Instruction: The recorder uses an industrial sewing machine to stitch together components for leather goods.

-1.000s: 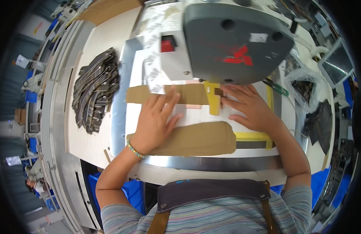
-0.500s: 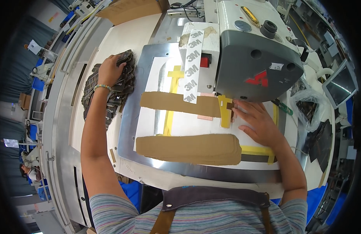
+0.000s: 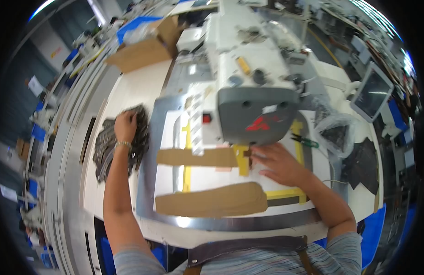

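My left hand (image 3: 124,127) is on a heap of dark, flat, strip-like pieces (image 3: 105,149) at the left. Its fingers are curled down at the heap's top; blur hides what they pinch. My right hand (image 3: 279,164) lies low under the grey front of a sewing machine head (image 3: 257,114), fingers apart. Its fingertips are beside a small brown piece and a yellow tape strip (image 3: 242,161). Both lie on a white sheet (image 3: 165,181) over a metal plate (image 3: 146,188). Two brown cardboard strips (image 3: 198,157) lie across the sheet, one nearer me.
Green-handled snips (image 3: 308,141) lie right of the machine head. Beyond them are a clear plastic bag (image 3: 338,135) with dark contents, dark sheet pieces (image 3: 362,167) and a screen (image 3: 373,91). An open cardboard box (image 3: 145,50) stands at the far left.
The view has tipped up, showing more of the machine and the box. My left hand's fingers have curled in at the heap; my right hand stays beside the yellow tape.
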`<act>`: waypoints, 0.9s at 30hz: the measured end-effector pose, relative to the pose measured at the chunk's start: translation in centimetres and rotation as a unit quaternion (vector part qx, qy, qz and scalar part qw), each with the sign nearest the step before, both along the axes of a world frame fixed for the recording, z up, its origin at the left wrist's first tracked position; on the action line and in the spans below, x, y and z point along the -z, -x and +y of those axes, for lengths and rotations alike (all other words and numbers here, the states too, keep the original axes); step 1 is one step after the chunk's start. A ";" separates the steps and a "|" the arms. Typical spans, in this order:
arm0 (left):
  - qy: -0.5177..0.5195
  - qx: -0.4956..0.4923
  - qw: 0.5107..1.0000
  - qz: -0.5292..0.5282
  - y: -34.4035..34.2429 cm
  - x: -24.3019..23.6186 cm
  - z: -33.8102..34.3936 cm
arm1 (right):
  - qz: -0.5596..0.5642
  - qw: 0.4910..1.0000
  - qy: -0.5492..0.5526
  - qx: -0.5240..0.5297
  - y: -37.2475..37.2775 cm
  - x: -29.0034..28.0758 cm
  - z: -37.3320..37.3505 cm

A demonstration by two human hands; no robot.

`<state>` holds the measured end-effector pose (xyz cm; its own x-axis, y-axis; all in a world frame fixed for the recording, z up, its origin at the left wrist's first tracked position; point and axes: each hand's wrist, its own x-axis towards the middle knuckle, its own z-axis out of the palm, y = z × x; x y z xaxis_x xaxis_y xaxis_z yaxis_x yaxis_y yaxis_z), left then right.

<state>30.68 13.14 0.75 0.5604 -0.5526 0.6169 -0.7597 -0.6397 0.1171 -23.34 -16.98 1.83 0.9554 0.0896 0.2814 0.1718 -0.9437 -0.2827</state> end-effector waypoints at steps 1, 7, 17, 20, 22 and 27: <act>0.007 -0.036 0.998 0.044 -0.2 0.5 0.2 | -0.009 1.000 -0.003 -0.008 -0.2 0.4 -0.2; 0.252 0.010 0.964 -0.081 1.7 -3.3 2.7 | -0.113 0.993 -0.030 -0.029 0.5 0.4 0.5; 0.027 0.176 0.905 -0.387 27.5 -8.3 9.3 | 0.146 0.848 -0.503 -0.077 -3.7 -3.9 9.3; -0.052 0.355 0.868 -0.342 33.3 -5.6 8.2 | 0.272 0.663 -0.694 -0.070 -4.7 -3.9 11.9; -0.092 0.412 0.871 -0.251 36.7 -3.9 7.1 | 0.323 0.633 -0.702 -0.058 -5.2 -2.8 13.3; -0.010 0.384 0.923 -0.013 38.3 -6.5 4.1 | 0.204 0.880 -0.428 -0.017 -2.4 -6.1 13.4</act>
